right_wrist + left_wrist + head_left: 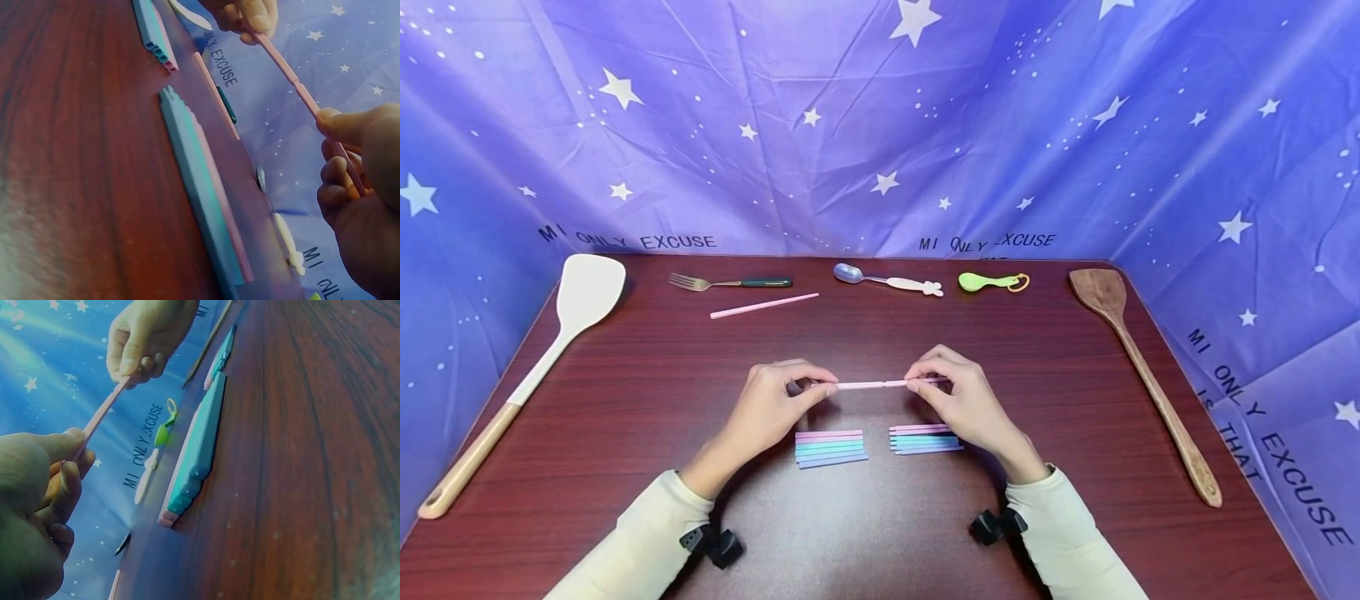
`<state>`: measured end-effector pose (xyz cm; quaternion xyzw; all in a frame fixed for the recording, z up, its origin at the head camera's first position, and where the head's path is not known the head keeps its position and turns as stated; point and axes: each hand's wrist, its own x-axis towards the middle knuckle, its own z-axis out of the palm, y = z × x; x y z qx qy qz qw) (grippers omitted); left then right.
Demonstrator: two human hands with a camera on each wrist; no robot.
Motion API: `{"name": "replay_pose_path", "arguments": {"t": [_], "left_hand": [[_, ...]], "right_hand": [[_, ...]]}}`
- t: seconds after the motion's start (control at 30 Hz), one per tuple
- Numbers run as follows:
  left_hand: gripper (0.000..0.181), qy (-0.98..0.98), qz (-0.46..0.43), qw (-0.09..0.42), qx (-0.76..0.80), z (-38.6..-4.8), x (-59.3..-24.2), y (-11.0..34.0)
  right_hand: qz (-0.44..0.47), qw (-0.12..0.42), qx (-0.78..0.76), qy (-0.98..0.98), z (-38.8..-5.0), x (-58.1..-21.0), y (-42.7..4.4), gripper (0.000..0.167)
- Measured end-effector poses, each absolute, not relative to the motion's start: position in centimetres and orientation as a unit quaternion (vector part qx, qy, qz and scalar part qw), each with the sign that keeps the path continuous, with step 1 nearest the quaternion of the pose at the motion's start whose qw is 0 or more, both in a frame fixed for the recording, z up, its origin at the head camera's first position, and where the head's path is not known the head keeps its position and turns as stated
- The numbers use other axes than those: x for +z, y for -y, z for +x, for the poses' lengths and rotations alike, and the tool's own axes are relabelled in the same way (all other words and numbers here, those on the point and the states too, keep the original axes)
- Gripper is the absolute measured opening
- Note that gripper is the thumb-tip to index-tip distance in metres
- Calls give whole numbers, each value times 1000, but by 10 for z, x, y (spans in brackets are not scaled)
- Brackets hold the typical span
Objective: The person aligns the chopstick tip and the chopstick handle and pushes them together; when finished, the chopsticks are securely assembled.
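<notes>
Between the two hands a thin pink stick [861,385] is held level above the table, with a joint visible near its middle. My left hand [775,397] pinches its left part between thumb and fingers; my right hand [957,392] pinches the right part. In the right wrist view the pink stick [284,67] shows a narrower step at the joint, and its end runs under the right fingers. Below the hands lie two rows of pink, teal and blue sticks, a left group [830,447] and a right group [925,440], the latter close to the right wrist.
Along the back lie a fork [763,282], a pink stick [763,306], a spoon [910,285] and a green spoon [988,282]. A white spatula [589,292] lies at the left, a wooden spatula [1150,367] at the right. Starred cloth [850,125] surrounds the table's back and sides.
</notes>
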<state>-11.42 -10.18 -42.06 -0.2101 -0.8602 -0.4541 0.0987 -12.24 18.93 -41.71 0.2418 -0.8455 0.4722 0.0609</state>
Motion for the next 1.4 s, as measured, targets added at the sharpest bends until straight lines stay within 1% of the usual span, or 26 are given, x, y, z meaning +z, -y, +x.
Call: {"name": "replay_pose_path", "arguments": {"t": [0.13, 0.33, 0.4, 0.53, 0.7, 1.0, 1.27, 1.4], "left_hand": [[5, 859, -207, 103, -456, -115, -422, 102], [17, 864, -205, 106, -448, -117, -421, 104], [18, 867, -201, 103, -445, -118, -421, 105], [14, 870, -193, 86, -446, -118, -419, 107], [9, 866, -185, 78, -458, -117, -417, 107], [10, 866, -173, 89, -461, -116, -415, 107], [9, 862, -174, 89, -468, -117, -415, 107], [9, 862, -174, 97, -465, -116, -416, 107]], "right_hand": [[240, 64, 466, 849, -122, -420, -187, 8], [233, 72, 473, 847, -122, -420, -186, 8], [230, 76, 476, 845, -122, -421, -186, 6], [224, 78, 483, 843, -122, -421, -184, 5], [217, 75, 491, 840, -121, -420, -183, 11], [217, 74, 494, 838, -121, -418, -190, 15], [203, 75, 500, 839, -121, -419, -190, 10], [196, 73, 507, 836, -121, -419, -188, 10]]}}
